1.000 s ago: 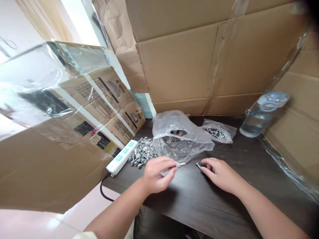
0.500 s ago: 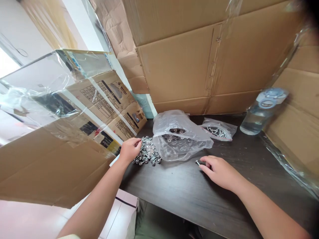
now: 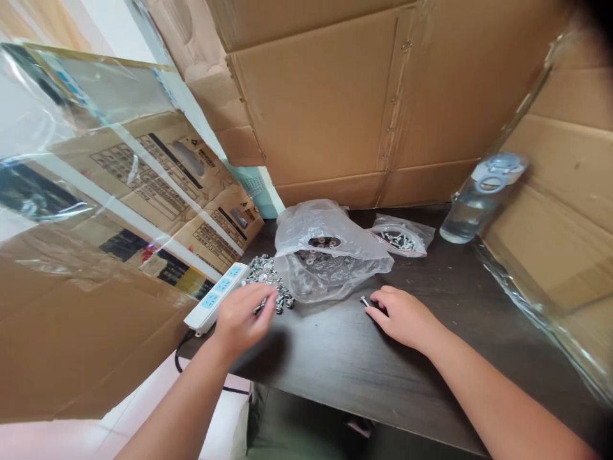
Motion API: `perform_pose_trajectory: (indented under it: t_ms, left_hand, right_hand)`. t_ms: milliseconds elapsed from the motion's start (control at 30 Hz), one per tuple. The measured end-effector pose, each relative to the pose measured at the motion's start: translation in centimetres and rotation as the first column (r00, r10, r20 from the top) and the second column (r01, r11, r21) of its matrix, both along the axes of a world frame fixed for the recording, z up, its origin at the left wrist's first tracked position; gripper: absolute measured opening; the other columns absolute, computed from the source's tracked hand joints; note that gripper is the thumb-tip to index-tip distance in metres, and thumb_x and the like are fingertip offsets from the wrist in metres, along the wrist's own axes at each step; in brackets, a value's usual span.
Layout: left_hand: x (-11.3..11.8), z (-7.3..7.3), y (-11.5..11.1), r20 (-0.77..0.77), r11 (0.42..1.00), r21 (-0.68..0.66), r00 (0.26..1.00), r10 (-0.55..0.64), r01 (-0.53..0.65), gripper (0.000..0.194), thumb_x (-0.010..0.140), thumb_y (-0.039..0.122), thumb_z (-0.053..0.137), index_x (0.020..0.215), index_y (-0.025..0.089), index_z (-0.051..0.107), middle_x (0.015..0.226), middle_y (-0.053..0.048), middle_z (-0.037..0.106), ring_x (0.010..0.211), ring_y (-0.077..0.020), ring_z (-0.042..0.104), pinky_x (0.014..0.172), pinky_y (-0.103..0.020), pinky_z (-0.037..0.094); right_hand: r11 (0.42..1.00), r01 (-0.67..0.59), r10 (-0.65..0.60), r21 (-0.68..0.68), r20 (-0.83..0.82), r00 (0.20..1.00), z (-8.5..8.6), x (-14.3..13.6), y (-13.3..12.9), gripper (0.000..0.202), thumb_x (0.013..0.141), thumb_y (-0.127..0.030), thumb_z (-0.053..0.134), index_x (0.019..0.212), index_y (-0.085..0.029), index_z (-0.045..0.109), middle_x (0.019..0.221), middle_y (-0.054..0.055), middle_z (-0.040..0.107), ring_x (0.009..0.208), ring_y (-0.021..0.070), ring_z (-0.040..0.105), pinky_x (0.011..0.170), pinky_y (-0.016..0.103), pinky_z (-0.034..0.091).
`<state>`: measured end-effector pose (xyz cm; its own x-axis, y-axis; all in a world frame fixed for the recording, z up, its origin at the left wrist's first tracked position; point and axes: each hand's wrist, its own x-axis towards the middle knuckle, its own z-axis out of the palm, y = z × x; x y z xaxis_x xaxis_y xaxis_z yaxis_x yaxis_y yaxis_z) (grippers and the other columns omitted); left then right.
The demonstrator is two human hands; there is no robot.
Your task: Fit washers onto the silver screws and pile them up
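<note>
A: Right hand point(image 3: 405, 316), right of centre, thumb and fingers clamped on a small bolt point(image 3: 364, 301), its head poking out to the left!
B: And the left hand point(image 3: 243, 317), left of centre?
A: At the near edge of the bolt pile point(image 3: 264, 269), thumb and fingertips close; whether they grip anything, I can't tell.
B: White power strip point(image 3: 218, 297) just beside it!
A: Mid-frame, the cloudy plastic bag point(image 3: 311, 220), washers point(image 3: 325, 243) showing inside. To its right, a zip bag point(image 3: 424, 231) of screws point(image 3: 400, 240); then, upper right, the water bottle point(image 3: 465, 218).
</note>
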<state>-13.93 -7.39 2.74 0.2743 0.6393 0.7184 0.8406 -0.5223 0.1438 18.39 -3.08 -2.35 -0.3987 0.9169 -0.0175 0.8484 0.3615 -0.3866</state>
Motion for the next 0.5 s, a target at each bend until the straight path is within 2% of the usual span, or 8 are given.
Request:
perform_pose_trajectory:
  t_ms: [33,100,200,267,333,400,500]
  left_hand:
    - [1.4,-0.3,-0.1,-0.028,0.994,0.023,0.994,-0.108,0.108,0.009,0.081,0.016,0.063,0.083,0.018,0.071,0.079,-0.004,0.075,0.075,-0.0142,0.07,0.074,-0.025,0.058]
    - [4.2,-1.1,0.0,-0.073,0.957,-0.014,0.954,-0.291,0.291,0.012,0.082,0.015,0.06,0.087,0.017,0.07,0.08,-0.006,0.075,0.074,-0.014,0.071,0.071,-0.024,0.059]
    - [8.3,-2.6,1.0,-0.114,0.887,-0.198,0.889,-0.443,0.417,0.015,0.086,0.016,0.054,0.089,0.016,0.069,0.082,-0.008,0.073,0.074,-0.014,0.069,0.069,-0.024,0.058]
    - [10.4,-3.6,1.9,-0.116,0.867,-0.266,0.878,-0.464,0.422,0.018,0.087,0.019,0.054,0.096,0.015,0.069,0.088,-0.009,0.073,0.08,-0.0163,0.07,0.072,-0.027,0.059]
    - [11.8,-4.3,2.7,-0.102,0.887,-0.28,0.907,-0.408,0.367,0.023,0.085,0.021,0.056,0.105,0.014,0.066,0.097,-0.012,0.071,0.088,-0.0205,0.07,0.078,-0.032,0.06]
    - [12.5,-4.8,3.3,-0.109,0.898,-0.29,0.921,-0.374,0.331,0.026,0.085,0.021,0.057,0.109,0.013,0.065,0.102,-0.014,0.069,0.093,-0.0225,0.069,0.082,-0.035,0.06]
    - [12.6,-5.3,3.8,-0.104,0.884,-0.269,0.901,-0.422,0.383,0.023,0.088,0.02,0.053,0.108,0.016,0.066,0.097,-0.011,0.068,0.089,-0.0184,0.068,0.078,-0.03,0.059]
  right_hand:
    - [1.0,0.006,-0.006,0.01,0.022,1.0,0.0,-0.2,0.0,0.027,0.094,-0.034,0.049,0.09,-0.017,0.069,0.09,0.008,0.062,0.079,0.0168,0.061,0.069,0.026,0.04]
    - [1.0,0.02,-0.021,0.023,0.058,0.998,0.0,-0.6,-0.1,0.029,0.095,-0.031,0.046,0.084,-0.016,0.068,0.09,0.009,0.061,0.076,0.0162,0.061,0.066,0.026,0.038]
    - [0.999,0.021,-0.025,0.043,0.093,0.995,-0.3,-0.9,-0.2,0.03,0.097,-0.027,0.043,0.082,-0.014,0.066,0.091,0.01,0.06,0.074,0.0146,0.061,0.064,0.025,0.037]
    - [0.998,0.009,-0.015,0.059,0.099,0.995,-0.3,-0.8,-0.2,0.028,0.097,-0.024,0.042,0.086,-0.014,0.065,0.092,0.01,0.06,0.074,0.0137,0.061,0.064,0.025,0.036]
    - [0.997,-0.015,0.008,0.072,0.087,0.996,-0.1,-0.6,-0.3,0.026,0.098,-0.024,0.041,0.088,-0.014,0.063,0.094,0.009,0.06,0.076,0.0136,0.061,0.065,0.025,0.037]
    - [0.995,-0.053,0.048,0.083,0.059,0.997,0.4,-0.3,-0.5,0.025,0.098,-0.024,0.04,0.09,-0.014,0.061,0.095,0.008,0.059,0.079,0.0136,0.061,0.067,0.024,0.038]
    - [0.989,-0.114,0.113,0.093,0.018,0.993,1.1,-0.2,-0.8,0.022,0.099,-0.023,0.04,0.091,-0.015,0.059,0.097,0.006,0.059,0.083,0.0125,0.06,0.072,0.023,0.041]
